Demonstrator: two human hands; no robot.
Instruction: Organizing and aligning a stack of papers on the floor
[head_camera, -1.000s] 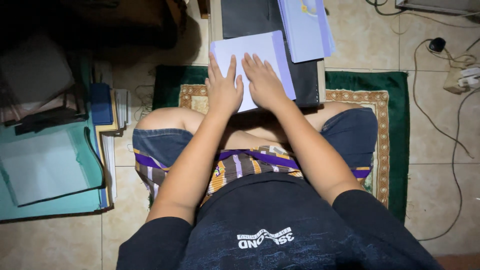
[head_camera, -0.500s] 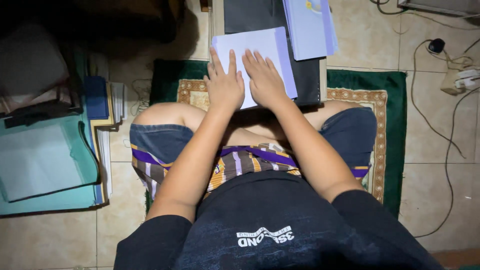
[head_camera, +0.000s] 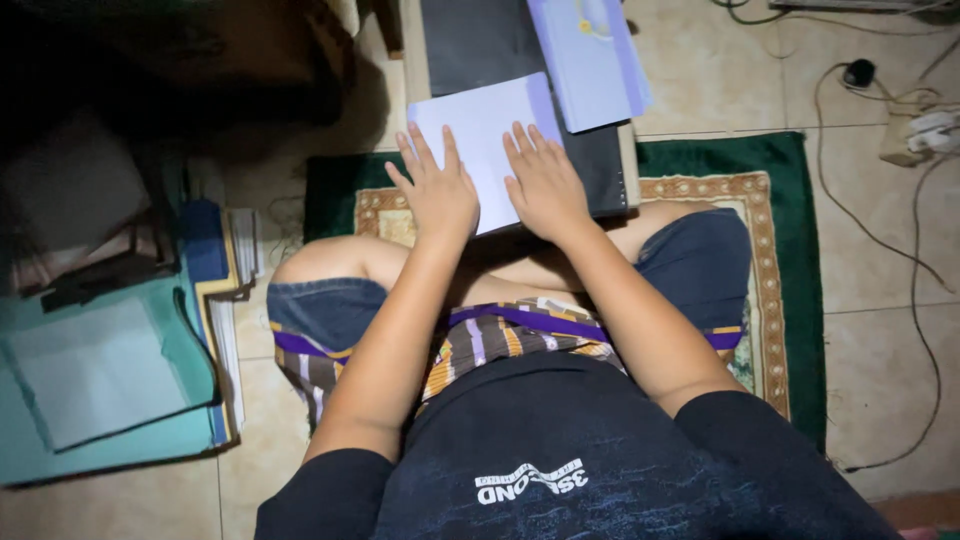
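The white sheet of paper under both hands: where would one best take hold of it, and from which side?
Likely the far left corner of the white sheet of paper, approached from the left. That corner juts past the dark flat board, so fingers can slip beneath; left hand and right hand press flat on the near part.

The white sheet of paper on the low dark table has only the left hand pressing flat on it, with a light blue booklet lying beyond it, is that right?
Not quite. In the head view both hands press flat on the white sheet of paper: the left hand and the right hand lie side by side. The rest holds: the sheet is on the low dark table, with the light blue booklet beyond it.
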